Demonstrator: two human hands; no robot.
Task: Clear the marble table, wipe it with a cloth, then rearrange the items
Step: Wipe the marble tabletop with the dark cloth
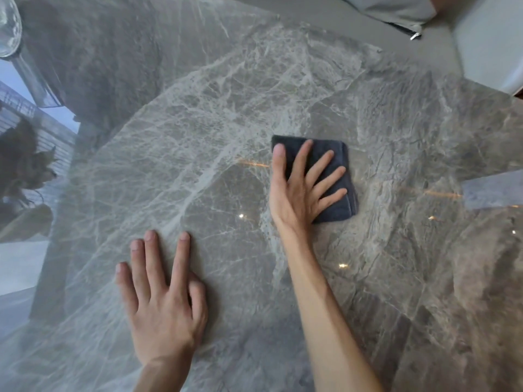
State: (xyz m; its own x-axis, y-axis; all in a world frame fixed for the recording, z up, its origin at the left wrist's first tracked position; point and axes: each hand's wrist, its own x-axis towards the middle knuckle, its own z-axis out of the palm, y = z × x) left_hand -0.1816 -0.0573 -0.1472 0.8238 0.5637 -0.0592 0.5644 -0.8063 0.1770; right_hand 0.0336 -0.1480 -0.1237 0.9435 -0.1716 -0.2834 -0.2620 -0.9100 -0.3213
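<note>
A glossy grey marble tabletop (pixel 226 123) veined in white fills the frame, mirroring a bright window at the left edge and small ceiling lights lower right. A clear glass vessel (pixel 8 26) sits at the upper left, a grey zipped cushion (pixel 396 9) at the upper right. The left hand (pixel 164 301) lies flat on bare marble, lower left, grip apart and holding nothing. The right hand (pixel 300 190), right of centre, presses spread, straight fingers on a folded dark blue cloth (pixel 346 206), grip unclenched.
</note>
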